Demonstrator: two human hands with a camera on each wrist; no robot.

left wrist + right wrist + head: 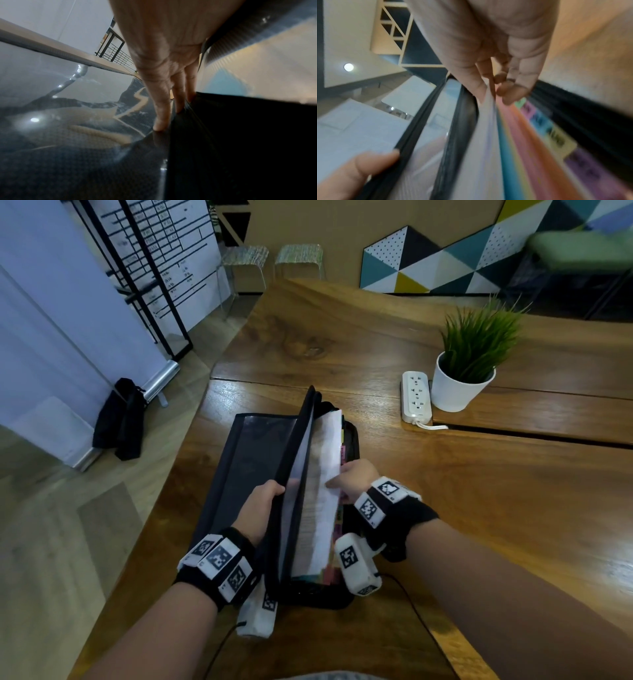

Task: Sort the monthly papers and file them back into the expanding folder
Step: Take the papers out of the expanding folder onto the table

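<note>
The left hand (262,501) holds the folder (294,508) open. The right hand (356,479) pinches the papers (323,474). They could bend or slip into the wrong pocket.

The wooden table (479,481) carries the open black folder (239,460), a white power strip (415,397) and a potted plant (460,381).

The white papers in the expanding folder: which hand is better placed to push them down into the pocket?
Probably the right hand: it already pinches the white papers beside the coloured tabs, while the left hand holds the black front panel open.
</note>
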